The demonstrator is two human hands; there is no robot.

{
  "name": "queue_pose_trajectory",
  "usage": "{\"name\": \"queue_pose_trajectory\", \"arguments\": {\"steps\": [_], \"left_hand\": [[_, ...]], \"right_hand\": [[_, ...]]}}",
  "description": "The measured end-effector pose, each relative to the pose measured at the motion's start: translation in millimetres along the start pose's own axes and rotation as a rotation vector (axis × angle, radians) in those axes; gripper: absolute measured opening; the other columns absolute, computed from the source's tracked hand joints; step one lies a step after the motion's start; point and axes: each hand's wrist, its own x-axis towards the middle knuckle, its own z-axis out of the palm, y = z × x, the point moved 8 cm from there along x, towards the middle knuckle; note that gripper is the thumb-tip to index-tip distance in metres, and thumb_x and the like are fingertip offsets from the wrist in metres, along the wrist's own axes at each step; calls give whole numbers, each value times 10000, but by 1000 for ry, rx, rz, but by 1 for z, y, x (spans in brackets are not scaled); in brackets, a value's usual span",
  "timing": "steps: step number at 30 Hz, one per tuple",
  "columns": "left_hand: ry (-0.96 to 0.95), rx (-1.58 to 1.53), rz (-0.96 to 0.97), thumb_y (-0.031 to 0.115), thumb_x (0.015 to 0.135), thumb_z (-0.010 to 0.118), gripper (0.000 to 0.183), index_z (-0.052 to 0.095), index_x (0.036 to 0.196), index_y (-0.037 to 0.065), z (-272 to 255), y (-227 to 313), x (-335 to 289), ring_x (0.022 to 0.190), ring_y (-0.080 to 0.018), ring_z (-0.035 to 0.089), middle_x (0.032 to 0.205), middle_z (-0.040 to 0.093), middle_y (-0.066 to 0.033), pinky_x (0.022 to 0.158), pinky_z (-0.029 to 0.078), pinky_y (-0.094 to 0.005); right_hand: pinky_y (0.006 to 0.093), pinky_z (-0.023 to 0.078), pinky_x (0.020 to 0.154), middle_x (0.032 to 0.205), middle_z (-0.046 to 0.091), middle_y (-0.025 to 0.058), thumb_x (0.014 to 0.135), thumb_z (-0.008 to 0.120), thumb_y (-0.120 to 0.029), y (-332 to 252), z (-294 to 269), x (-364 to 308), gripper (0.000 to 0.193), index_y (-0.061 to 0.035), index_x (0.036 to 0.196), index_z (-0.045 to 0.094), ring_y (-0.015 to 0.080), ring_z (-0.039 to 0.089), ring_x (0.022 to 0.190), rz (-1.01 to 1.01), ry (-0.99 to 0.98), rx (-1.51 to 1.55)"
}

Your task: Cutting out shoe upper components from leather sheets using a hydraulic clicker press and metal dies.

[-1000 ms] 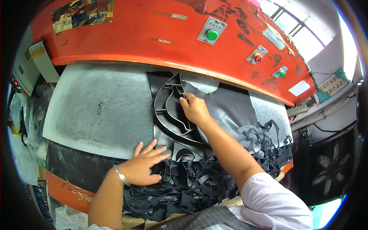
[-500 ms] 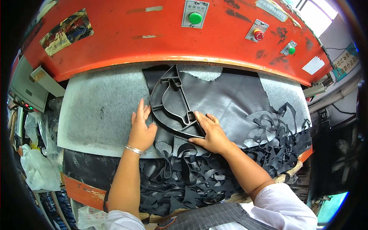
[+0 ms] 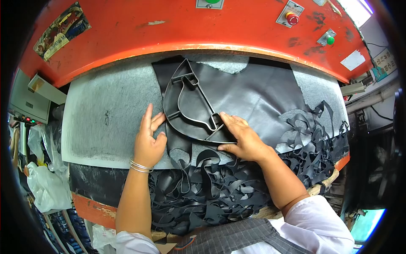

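A curved metal cutting die [image 3: 206, 99] lies on a sheet of black leather [image 3: 262, 93]. Its pointed top faces the red machine, and inner crossbars join its walls. My right hand [image 3: 244, 137] grips the die's lower right corner, fingers along the straight wall and thumb at the curved edge. My left hand [image 3: 149, 137], with a bracelet at the wrist, is open beside the die's left curve. Its fingers are stretched upward and hold nothing; whether a fingertip touches the die I cannot tell.
The leather rests on a pale, worn cutting board [image 3: 97, 114]. Tangled black leather scraps [image 3: 211, 186] heap along the near edge and right side. A red machine beam [image 3: 169, 34] with a red button [image 3: 292, 18] and green ones spans the back. Plastic bags [image 3: 45, 186] hang at left.
The die has turned slightly counterclockwise on the leather, its lower right tip swinging right and away from me with my right hand. The left hand stays beside it. The whole view has shifted somewhat.
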Motion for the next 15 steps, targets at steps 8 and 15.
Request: {"name": "queue_pose_trajectory", "arguments": {"steps": [8, 15], "left_hand": [[82, 94, 43, -28, 777, 504, 726, 264, 1462, -28, -3, 1, 4, 1260, -325, 528, 1222, 618, -240, 1073, 361, -398], [77, -21, -45, -71, 785, 464, 712, 286, 1472, -3, 2, -6, 4, 1301, -281, 486, 1261, 597, -245, 1106, 295, -358]], "right_hand": [[446, 269, 1145, 1442, 409, 255, 756, 781, -317, -3, 5, 5, 902, 28, 1450, 320, 349, 386, 1361, 32, -4, -16], [448, 275, 1141, 1426, 431, 253, 740, 788, -346, 2, 2, 6, 906, 33, 1435, 348, 354, 408, 1344, -18, 26, -17]]}}
